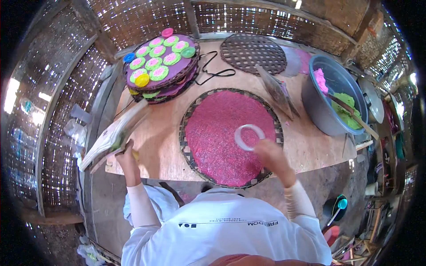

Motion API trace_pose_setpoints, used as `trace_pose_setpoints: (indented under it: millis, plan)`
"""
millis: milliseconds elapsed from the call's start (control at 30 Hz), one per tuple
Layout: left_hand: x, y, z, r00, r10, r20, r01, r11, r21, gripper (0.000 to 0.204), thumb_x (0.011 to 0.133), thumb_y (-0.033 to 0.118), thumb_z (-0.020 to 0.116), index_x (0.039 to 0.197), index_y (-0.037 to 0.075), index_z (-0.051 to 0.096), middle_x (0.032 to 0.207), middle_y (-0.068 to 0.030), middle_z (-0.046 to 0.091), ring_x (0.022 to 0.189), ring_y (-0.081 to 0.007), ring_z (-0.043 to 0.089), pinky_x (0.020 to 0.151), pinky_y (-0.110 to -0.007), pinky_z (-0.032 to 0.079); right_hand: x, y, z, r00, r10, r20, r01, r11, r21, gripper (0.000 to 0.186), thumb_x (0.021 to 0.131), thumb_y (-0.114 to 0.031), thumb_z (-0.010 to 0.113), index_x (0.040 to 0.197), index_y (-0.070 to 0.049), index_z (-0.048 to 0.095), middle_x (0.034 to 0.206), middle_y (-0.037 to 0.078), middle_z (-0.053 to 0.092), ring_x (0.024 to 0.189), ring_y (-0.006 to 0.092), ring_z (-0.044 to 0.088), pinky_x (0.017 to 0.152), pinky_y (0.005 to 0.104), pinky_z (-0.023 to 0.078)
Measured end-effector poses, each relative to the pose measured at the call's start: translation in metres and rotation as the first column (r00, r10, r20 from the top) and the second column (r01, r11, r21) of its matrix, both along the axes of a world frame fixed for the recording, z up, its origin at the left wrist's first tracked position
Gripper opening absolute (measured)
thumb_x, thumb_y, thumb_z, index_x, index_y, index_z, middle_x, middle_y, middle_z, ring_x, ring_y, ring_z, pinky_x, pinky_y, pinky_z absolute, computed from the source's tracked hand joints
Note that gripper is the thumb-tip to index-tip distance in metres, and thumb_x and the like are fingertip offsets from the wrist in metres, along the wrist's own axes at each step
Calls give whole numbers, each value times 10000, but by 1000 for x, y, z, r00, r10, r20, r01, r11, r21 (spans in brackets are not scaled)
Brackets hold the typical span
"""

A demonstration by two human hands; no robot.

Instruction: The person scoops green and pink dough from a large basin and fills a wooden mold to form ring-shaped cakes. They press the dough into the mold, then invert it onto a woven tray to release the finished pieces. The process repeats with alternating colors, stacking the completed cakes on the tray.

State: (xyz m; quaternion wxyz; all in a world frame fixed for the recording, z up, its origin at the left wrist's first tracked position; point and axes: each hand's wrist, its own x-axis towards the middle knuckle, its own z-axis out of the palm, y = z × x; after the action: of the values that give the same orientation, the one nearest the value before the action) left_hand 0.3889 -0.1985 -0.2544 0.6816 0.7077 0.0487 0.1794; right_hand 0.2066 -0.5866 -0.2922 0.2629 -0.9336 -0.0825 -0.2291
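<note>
Ring [238, 138] is held by the right hand [274, 158] over a pink layer [219, 128] that could be smeared by a careless drag, a pale stalk [110, 135] being gripped by the left hand [128, 161].

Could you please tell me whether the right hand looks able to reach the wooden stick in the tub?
Probably yes: the stick juts over the rim of the tub and nothing visible blocks the right hand, though it holds a white ring.
</note>
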Motion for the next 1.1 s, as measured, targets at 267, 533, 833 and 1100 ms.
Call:
trace_pose_setpoints:
  millis: [267,533,833,1100]
  plan:
    - [-19,-59,4,881,-472,-14,469,870,155,341,674,104,704,984,16,590,954,-59,603,864,-154,556,764,-293,441,63,49,16,979,194,-60,-169,941,293,263,862,-140,455,1077,-30,561,1045,124,590,946,242,578,817,331,452]
    - [-41,-123,63,616,-768,177,706,637,308,456,619,184,736,1006,2,578,1008,-135,607,966,-265,568,883,-357,405,60,43,138,351,692,-631,-155,707,690,490,852,-360,541,1194,-19,457,999,63,564,915,134,516,804,277,423]
    - [46,-118,98,335,-578,744,852,-150,-501,520,835,386,544,1223,63,421,1076,-83,507,1093,-287,462,987,-363,312,63,25,121,396,640,-658,17,712,702,560,863,-524,421,1057,-11,534,822,21,560,674,102,504,609,245,420]
    - [58,-121,29,461,-671,581,620,-225,-752,332,861,451,479,717,152,468,577,45,417,660,-147,455,737,-335,364,94,19,91,142,585,-799,310,740,597,720,833,-655,295,1006,-7,556,793,60,573,687,123,533,607,249,443]
